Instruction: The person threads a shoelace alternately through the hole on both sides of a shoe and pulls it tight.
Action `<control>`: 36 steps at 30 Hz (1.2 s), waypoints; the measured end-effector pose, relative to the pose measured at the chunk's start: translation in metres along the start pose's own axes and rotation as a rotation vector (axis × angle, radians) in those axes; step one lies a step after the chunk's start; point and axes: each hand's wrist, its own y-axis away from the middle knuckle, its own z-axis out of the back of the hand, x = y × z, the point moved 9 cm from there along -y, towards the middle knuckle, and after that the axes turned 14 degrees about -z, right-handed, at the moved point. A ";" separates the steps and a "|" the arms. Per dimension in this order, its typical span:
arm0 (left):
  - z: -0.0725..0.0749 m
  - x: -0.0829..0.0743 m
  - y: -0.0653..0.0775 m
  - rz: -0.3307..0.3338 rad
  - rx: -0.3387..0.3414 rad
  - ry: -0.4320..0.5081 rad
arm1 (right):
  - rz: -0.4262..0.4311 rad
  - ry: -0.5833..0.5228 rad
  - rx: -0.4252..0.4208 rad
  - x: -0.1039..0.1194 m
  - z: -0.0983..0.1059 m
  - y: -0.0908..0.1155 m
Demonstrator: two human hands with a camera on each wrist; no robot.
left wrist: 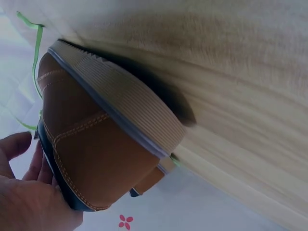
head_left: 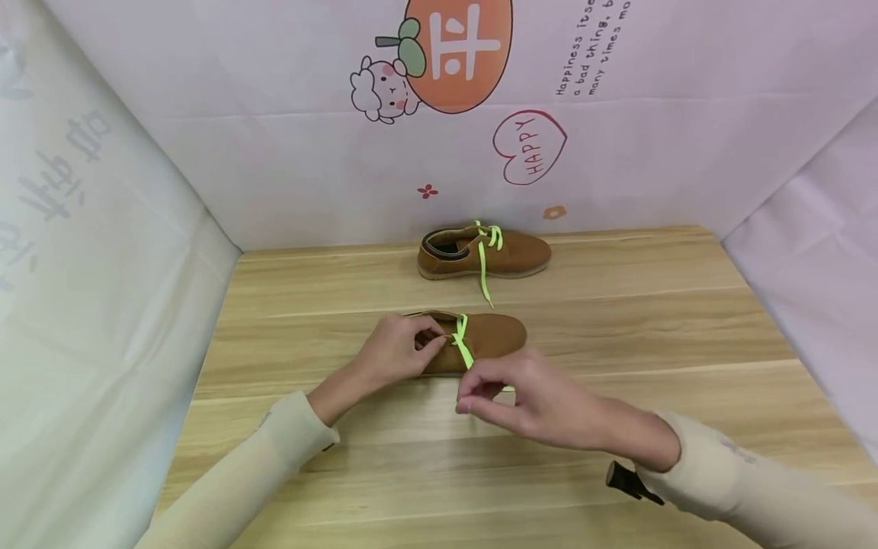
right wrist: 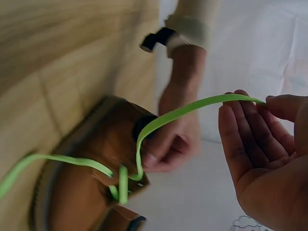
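Note:
A brown shoe (head_left: 497,333) stands on the table, toe to the right, with a bright green shoelace (right wrist: 187,108) through its eyelets. My left hand (head_left: 398,347) is at the shoe's opening, thumb and index finger pinching the edge near the eyelets. From the left wrist, the shoe's heel (left wrist: 96,159) shows, with the other fingers along the collar. My right hand (head_left: 542,396), raised in front of the shoe, pinches one end of the lace between thumb and index finger. That lace arcs up from the shoe, while its other end hangs over the far side.
Behind stands a second brown shoe (head_left: 524,252), its green lace (head_left: 484,274) trailing onto the wooden table (head_left: 384,473). White printed cloth (head_left: 288,175) walls the table at the back and both sides. A black strap piece (head_left: 624,480) sticks out at my right cuff.

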 end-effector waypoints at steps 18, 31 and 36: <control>0.027 -0.004 -0.009 -0.098 -0.197 -0.174 | 0.063 0.314 0.141 -0.045 -0.089 0.021; 0.013 0.017 -0.018 0.048 -0.051 -0.183 | 0.028 0.327 0.132 -0.064 -0.088 0.034; 0.011 0.017 -0.018 0.054 -0.053 -0.176 | -0.007 0.343 0.067 -0.075 -0.075 0.042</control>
